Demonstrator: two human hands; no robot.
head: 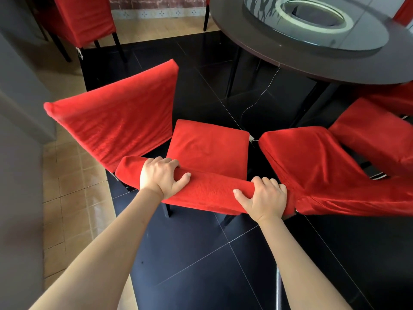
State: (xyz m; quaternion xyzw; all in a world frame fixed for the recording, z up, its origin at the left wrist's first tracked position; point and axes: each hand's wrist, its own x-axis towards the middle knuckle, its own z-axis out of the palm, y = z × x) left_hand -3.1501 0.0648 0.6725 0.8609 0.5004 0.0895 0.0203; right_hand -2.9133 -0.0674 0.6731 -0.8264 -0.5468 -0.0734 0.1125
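A person grips the top of a red-covered chair [207,193] with both hands in a dining room. The chair stands near and centre on the black tiled floor [201,253], and its seat [207,146] faces away towards the far side. The left hand [159,176] wraps the top edge of the backrest towards its left end, fingers curled over the far side and thumb on the near face. The right hand [263,198] holds the same edge at its right end in the same way.

A second red chair [111,117] stands just to the left with its back turned sideways. A third chair [312,166] crowds in on the right and appears to touch the held one at the corner. The round dark table [335,72] sits far right.

The step in hand looks like shifting the chair into line. Doing it well likely means lifting evenly with both hands rather than dragging (the cover is loose and could slide under the palms). It also means keeping the legs clear of the thin white cord [257,101] on the floor beyond the seat and easing the chair clear of its neighbour on the right.
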